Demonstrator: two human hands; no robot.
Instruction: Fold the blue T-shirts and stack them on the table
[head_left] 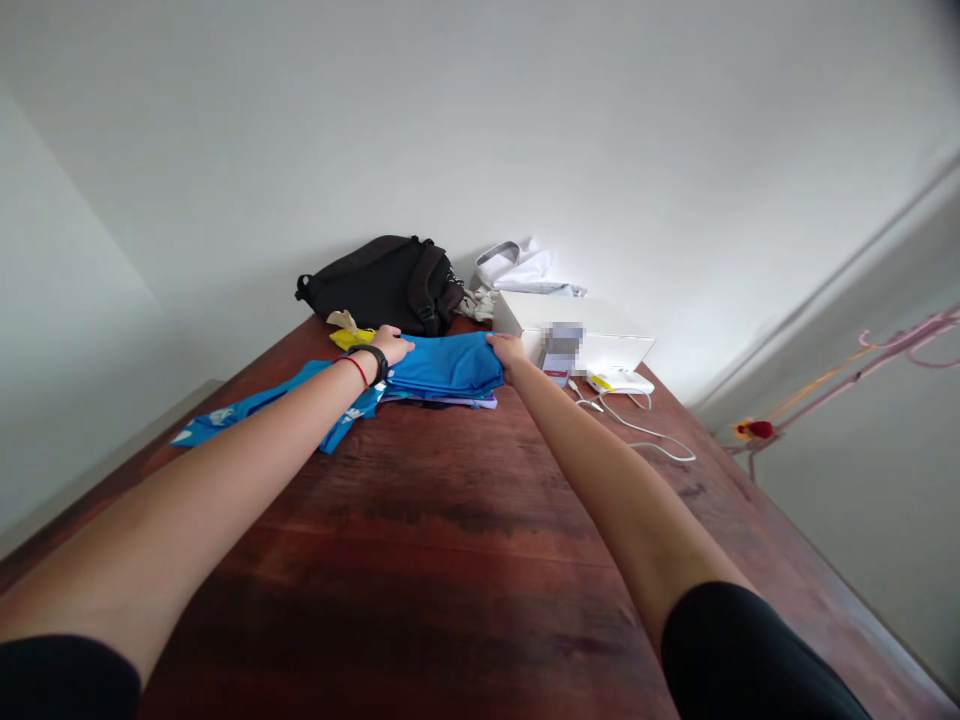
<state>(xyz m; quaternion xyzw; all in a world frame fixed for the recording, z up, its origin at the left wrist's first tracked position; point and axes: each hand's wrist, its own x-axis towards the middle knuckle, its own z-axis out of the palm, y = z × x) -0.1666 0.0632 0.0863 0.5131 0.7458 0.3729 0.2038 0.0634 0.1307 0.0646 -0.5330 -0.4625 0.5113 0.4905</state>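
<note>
A folded blue cloth [450, 362] lies on a low stack of folded fabric, with a lilac edge [480, 402] showing beneath it. At its left end is my left hand [393, 345], fingers closed on the cloth, a black band and a red string on the wrist. My right hand [507, 355] pinches the cloth's right back corner, thumb on top. Another blue garment with white patches [217, 418] spreads loosely to the left, partly hidden by my left forearm.
Behind stand a black backpack [367, 285], a yellow item [349, 338], a white bag [517, 265] and a white box [600, 325]. Right of the stack are a small box [559, 360], a white device [621, 382] and cables [660, 437] on the wooden table [420, 560].
</note>
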